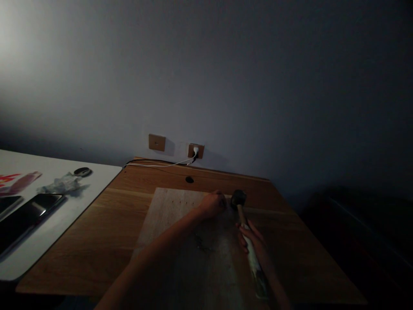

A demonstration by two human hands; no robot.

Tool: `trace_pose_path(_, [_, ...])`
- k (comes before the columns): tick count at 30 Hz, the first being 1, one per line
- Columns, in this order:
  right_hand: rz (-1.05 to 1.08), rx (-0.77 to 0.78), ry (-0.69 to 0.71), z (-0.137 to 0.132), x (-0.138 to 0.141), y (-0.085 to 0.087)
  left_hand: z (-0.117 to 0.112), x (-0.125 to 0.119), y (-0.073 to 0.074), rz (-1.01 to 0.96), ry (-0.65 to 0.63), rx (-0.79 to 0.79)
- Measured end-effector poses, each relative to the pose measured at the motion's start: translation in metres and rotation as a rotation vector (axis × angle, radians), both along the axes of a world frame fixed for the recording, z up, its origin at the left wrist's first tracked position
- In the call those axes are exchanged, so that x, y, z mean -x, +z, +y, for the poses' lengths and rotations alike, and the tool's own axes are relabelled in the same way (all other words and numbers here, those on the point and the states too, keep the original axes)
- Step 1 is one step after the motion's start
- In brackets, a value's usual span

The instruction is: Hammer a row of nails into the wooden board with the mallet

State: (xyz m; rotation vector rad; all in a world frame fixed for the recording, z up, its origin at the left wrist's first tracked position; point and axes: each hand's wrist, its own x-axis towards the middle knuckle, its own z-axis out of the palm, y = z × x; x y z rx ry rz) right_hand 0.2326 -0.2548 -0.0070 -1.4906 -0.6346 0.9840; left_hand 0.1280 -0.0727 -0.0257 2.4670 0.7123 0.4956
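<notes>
My right hand (pixel 253 241) is wrapped round the handle of a mallet with a dark head (pixel 238 199); the pale lower handle runs down past my wrist. The head hovers or rests near the board's upper right corner; I cannot tell which. My left hand (pixel 213 204) is closed on the pale wooden board (pixel 167 224), fingertips together just left of the mallet head. What they pinch is too dark and small to make out. A row of several small dark points (pixel 179 202) marks the board left of that hand. Small dark bits (pixel 200 243) lie scattered on its middle.
The board lies on a brown wooden table (pixel 106 224) against the wall. A white cable (pixel 161 165) runs along its back edge to a wall socket (pixel 196 150). On the white table (pixel 64 241) at left are a black phone-like device (pixel 29 219), crumpled plastic (pixel 64 184) and a round dark object (pixel 83 172).
</notes>
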Motion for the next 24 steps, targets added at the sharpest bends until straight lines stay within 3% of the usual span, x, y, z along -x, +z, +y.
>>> trace_pose_path(10, [-0.043, -0.076, -0.045, -0.010, 0.015, 0.007, 0.003, -0.001, -0.004, -0.019, -0.018, -0.005])
trace_pose_path(16, [-0.079, -0.038, 0.059, -0.011, 0.008, 0.000, 0.004, -0.001, -0.005, -0.029, -0.033, -0.013])
trace_pose_path(24, [-0.083, -0.029, 0.080, -0.012, 0.009, 0.002, 0.007, -0.003, -0.009, -0.042, -0.037, -0.021])
